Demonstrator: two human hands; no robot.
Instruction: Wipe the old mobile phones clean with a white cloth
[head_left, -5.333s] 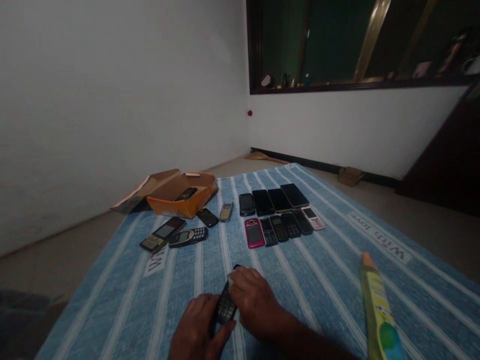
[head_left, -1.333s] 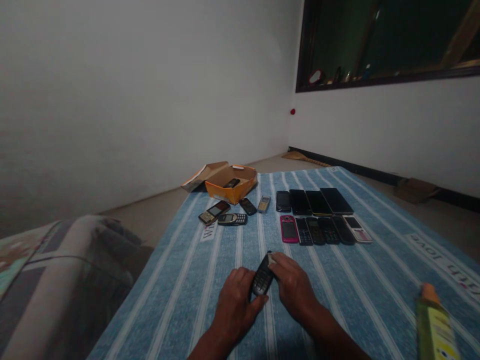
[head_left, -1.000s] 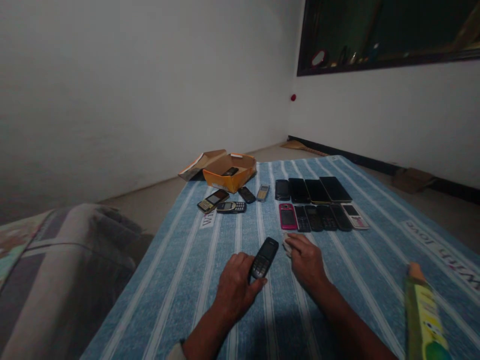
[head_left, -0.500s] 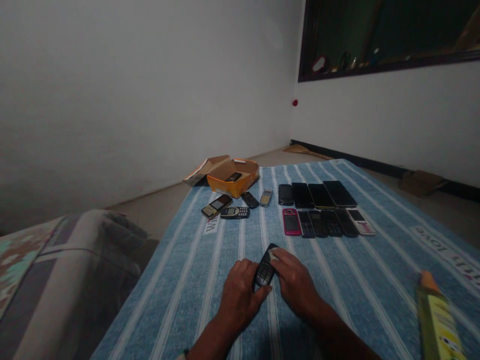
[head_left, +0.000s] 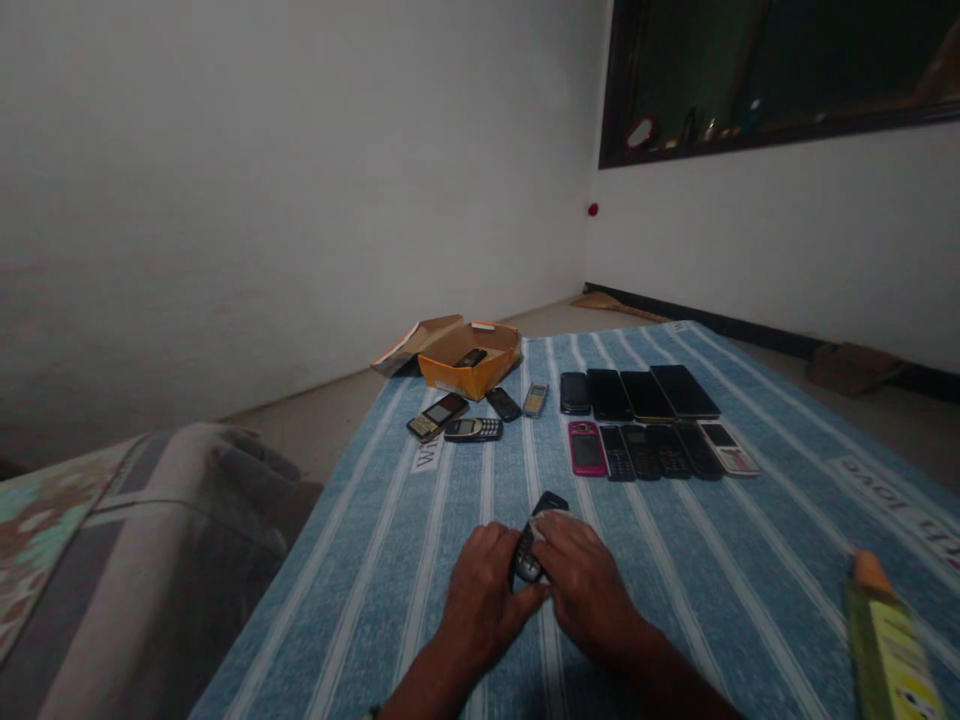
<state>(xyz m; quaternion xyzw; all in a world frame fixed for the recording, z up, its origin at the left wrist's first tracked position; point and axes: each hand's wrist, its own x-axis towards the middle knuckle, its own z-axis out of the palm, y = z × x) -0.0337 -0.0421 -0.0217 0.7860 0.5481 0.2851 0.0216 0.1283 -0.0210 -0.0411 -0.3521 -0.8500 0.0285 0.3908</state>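
My left hand (head_left: 484, 590) is closed around the lower left side of a dark keypad mobile phone (head_left: 553, 501), which lies tilted over the striped cloth. Curled over the phone's right side, my right hand (head_left: 589, 575) presses a small white wipe (head_left: 538, 522) onto its face, covering part of the screen and keys. Whether the wipe is cloth or tissue I cannot tell. Beyond my hands, a dark blue keypad phone (head_left: 473, 430) lies near a gold-and-black phone (head_left: 438, 416), a small black phone (head_left: 503, 404) and a silver phone (head_left: 535, 399).
An orange cardboard box (head_left: 471, 379) stands open with a dark phone inside. Two rows of phones, including a pink one (head_left: 587, 448) and a white one (head_left: 728, 447), lie on the blue striped cloth (head_left: 390, 590). A yellow-green bottle (head_left: 892, 650) is at lower right.
My right hand has slid down and inward across the phone with the wipe, hiding more of the keypad. The left hand keeps its hold. The view has shifted slightly.
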